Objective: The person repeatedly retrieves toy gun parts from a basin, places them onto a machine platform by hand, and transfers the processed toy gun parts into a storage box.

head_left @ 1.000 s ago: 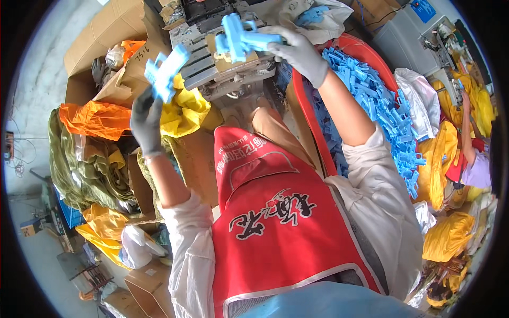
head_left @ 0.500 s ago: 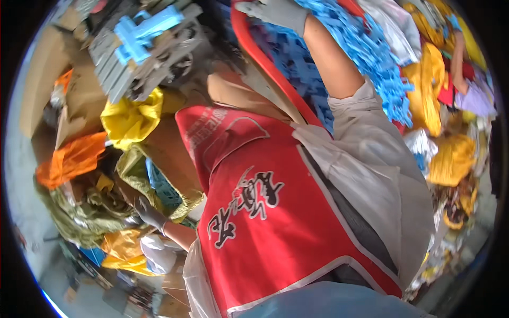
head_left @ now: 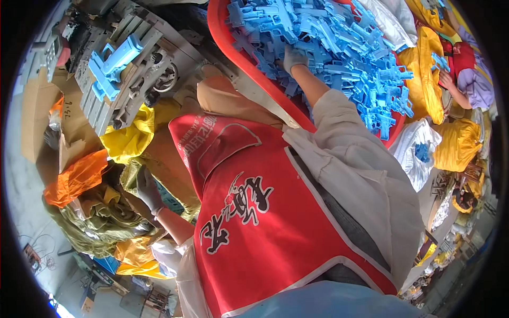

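Note:
My right hand point(head_left: 295, 58), in a grey glove, reaches into a heap of light-blue toy guns point(head_left: 344, 79) that fills a large red tub point(head_left: 241, 53). It touches toy guns; its fingertips are hidden among them, so I cannot tell whether it grips one. My left hand point(head_left: 149, 192), also gloved in grey, is held at the mouth of an olive woven sack point(head_left: 183, 193), its fingers stretched out and nothing visible in them. Blue pieces show inside that sack. More blue toy guns point(head_left: 114, 63) lie on a grey slatted platform point(head_left: 140, 29) at the upper left.
Cardboard boxes point(head_left: 40, 114), a yellow sack point(head_left: 130, 138) and an orange sack point(head_left: 77, 177) crowd the left. At right are a white sack point(head_left: 419, 151) and yellow sacks point(head_left: 458, 146). Another person's hand point(head_left: 447, 80) is near a blue toy gun at the upper right.
My right hand has drawn back from the tub's upper rim down into the heap of toy guns. My left hand has risen slightly at the sack. The view has shifted and become sharper.

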Tool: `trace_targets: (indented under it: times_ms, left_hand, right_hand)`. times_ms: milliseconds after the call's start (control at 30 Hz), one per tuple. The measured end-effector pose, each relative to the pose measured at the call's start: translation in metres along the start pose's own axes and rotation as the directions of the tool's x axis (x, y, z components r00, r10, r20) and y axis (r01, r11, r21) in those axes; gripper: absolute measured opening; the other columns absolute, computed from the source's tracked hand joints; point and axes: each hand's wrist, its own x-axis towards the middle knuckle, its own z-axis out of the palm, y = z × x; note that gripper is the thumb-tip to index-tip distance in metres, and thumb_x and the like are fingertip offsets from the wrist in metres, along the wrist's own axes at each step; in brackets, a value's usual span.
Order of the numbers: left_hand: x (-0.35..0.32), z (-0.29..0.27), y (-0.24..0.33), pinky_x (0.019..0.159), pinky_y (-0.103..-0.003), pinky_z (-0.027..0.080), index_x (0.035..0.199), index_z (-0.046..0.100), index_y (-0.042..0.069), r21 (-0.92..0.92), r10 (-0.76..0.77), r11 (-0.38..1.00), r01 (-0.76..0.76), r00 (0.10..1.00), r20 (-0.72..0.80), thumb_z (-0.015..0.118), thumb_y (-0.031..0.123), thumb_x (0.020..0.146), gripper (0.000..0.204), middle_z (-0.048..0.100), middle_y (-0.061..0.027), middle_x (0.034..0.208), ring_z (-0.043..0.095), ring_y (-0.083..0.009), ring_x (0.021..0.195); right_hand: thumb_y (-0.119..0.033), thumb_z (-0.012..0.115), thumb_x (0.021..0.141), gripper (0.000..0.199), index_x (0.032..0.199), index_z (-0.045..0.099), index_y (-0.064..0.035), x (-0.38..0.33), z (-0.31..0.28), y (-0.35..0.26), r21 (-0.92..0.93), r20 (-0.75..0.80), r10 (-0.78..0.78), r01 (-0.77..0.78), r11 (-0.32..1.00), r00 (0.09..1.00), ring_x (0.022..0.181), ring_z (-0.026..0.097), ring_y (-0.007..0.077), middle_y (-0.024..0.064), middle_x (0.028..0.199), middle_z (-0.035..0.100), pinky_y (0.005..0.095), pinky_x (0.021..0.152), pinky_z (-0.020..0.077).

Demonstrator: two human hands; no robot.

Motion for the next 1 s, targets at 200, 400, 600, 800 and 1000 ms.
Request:
trace_targets:
  times_ms: [200,400,600,800,1000]
  left_hand:
    - [-0.005,-0.001,0.006,0.09,-0.03,0.046,0.116,0.063,-0.001,-0.06,-0.033,0.998,0.033,0.999,0.009,0.054,0.019,0.095,0.031,0.066,-0.0099,0.111,0.061,-0.0182,0.101]
    - [-0.003,0.001,-0.007,0.087,-0.029,0.047,0.117,0.063,0.0,-0.161,-0.055,0.986,0.05,0.998,-0.028,0.055,0.018,0.094,0.03,0.067,-0.0082,0.11,0.061,-0.0168,0.097]
    - [0.019,-0.013,0.026,0.084,-0.031,0.049,0.111,0.066,0.0,0.042,0.175,0.985,-0.17,0.962,-0.21,0.057,0.016,0.092,0.026,0.069,-0.0122,0.105,0.065,-0.0199,0.096]
    - [0.053,-0.038,0.111,0.085,-0.033,0.049,0.108,0.066,0.002,0.063,0.458,0.876,-0.479,0.784,-0.419,0.062,0.009,0.087,0.023,0.069,-0.0125,0.103,0.066,-0.024,0.094]
    - [0.087,-0.043,0.187,0.081,-0.035,0.051,0.111,0.065,0.006,0.167,0.671,0.737,-0.655,0.68,-0.296,0.069,0.021,0.084,0.031,0.068,-0.0128,0.104,0.066,-0.0285,0.091]
  right_hand:
    - [-0.034,0.063,0.078,0.062,0.133,0.043,-0.0126,-0.016,-0.048,-0.001,0.178,-0.116,-0.107,0.126,0.976,0.988,0.119,0.053,0.0341,0.0188,0.131,0.052,0.0443,0.096,0.0446]
    - [-0.021,0.066,0.073,0.052,0.122,0.057,-0.0079,-0.045,-0.033,0.083,0.416,-0.215,-0.318,0.381,0.826,0.924,0.109,0.056,0.0369,0.0194,0.123,0.057,0.0415,0.096,0.0439]
    - [-0.012,0.06,0.075,0.045,0.119,0.059,-0.0057,-0.075,-0.002,0.115,0.369,-0.301,-0.435,0.524,0.767,0.849,0.114,0.052,0.0361,0.0203,0.119,0.058,0.0422,0.1,0.0405]
    - [-0.009,0.062,0.081,0.043,0.124,0.057,-0.0061,-0.096,-0.079,0.041,0.773,-0.197,-0.191,0.272,0.573,0.962,0.084,0.061,0.0156,0.0095,0.102,0.063,0.0275,0.076,0.0484]
    - [-0.006,0.059,0.087,0.039,0.125,0.054,-0.0002,-0.121,-0.137,-0.036,0.938,-0.233,-0.347,0.304,0.165,0.908,0.073,0.052,0.0085,0.005,0.091,0.06,0.021,0.067,0.0438]
